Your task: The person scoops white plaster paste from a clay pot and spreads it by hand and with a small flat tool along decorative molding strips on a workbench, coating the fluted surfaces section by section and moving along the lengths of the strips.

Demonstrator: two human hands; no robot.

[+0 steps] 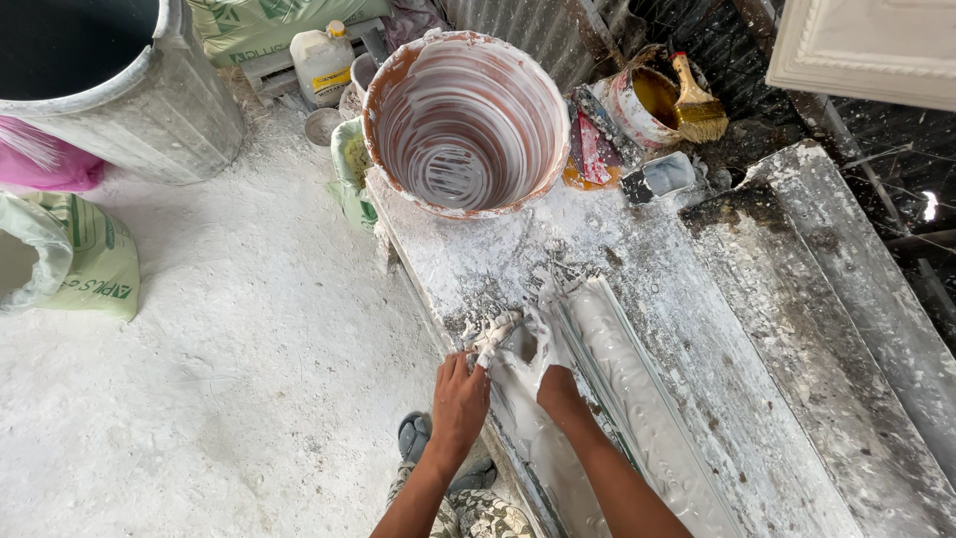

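A long mould point(637, 399) filled with wet white plaster lies along the plaster-crusted workbench point(717, 329). My left hand point(466, 389) rests at the mould's near-left end, its fingertips coated in white plaster. My right hand point(543, 349) is pressed into the wet plaster beside it, fingers spread and smeared white. Neither hand holds a tool. Fibrous strands stick out of the plaster just beyond my fingers. An empty bucket point(466, 122) streaked with white plaster stands at the bench's far end.
A large grey metal bin point(149, 110) and a green-printed sack point(85, 259) stand on the white dusty floor at left. A tin with a brush point(697, 105), a white jug point(321, 62) and small containers sit behind the bucket. My sandalled foot point(413, 436) is below the bench.
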